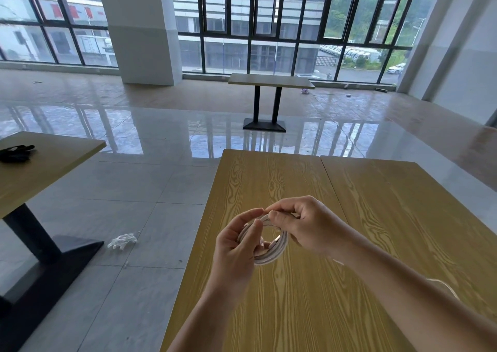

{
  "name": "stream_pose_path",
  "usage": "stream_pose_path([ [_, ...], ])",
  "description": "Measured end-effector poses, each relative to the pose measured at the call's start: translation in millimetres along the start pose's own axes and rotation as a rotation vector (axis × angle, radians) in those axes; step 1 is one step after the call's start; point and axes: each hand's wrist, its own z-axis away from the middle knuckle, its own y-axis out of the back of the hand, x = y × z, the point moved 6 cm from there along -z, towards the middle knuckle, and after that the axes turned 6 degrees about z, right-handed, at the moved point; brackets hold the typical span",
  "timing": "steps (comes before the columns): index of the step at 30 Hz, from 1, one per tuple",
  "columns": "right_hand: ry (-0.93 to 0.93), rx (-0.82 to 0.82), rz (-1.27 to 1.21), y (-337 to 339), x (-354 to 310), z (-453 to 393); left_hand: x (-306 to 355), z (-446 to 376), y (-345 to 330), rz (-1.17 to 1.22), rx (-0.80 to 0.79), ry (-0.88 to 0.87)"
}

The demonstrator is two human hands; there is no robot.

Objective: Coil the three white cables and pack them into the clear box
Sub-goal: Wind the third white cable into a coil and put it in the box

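Both hands are gripping the white cable coil point(269, 241) above the counter point(376, 203) — left hand point(236, 244) cradling the loops, right hand point(301, 225) pinching the top — light, springy; probably best held across the bundle.

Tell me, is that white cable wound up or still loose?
Mostly wound: the white cable forms a round coil of several loops, held above the table by the left hand and right hand. Its end is hidden.

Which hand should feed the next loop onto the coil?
Probably the right hand: it pinches the cable at the top of the coil, and a loose strand shows past its forearm. The left hand already holds the coil steady above the table.
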Motion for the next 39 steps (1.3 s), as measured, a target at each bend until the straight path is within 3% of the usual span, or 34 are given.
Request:
stream_pose_path([
  [6, -0.073, -0.096, -0.18, 12.4, 4.6, 7.0, 2.2, -3.1, 9.4, -0.019, 0.034, -0.013],
  [13, 0.045, 0.051, 0.149, 37.6, 5.4, 14.0, 4.9, -8.1, 7.4, 0.138, 0.013, 0.02],
  [18, 0.274, 0.234, 0.454, 40.2, -4.8, 24.4, 7.3, -7.5, -3.8, 0.289, -0.017, 0.072],
  [22, 0.249, 0.252, 0.524, 27.9, 12.4, 23.1, 8.7, -5.3, -13.5, 0.342, -0.04, 0.108],
  [25, 0.157, 0.282, 0.37, 21.2, 19.5, 24.0, 8.7, -5.4, -16.9, 0.395, -0.032, 0.129],
  [30, -0.092, 0.397, -0.278, 9.4, 28.7, 27.6, 11.8, -8.5, -18.2, 0.423, -0.02, 0.129],
  [39, -0.192, 0.396, -0.967, -3.7, 24.3, 30.8, 23.9, -11.0, -10.4, 0.108, 0.016, 0.039],
])
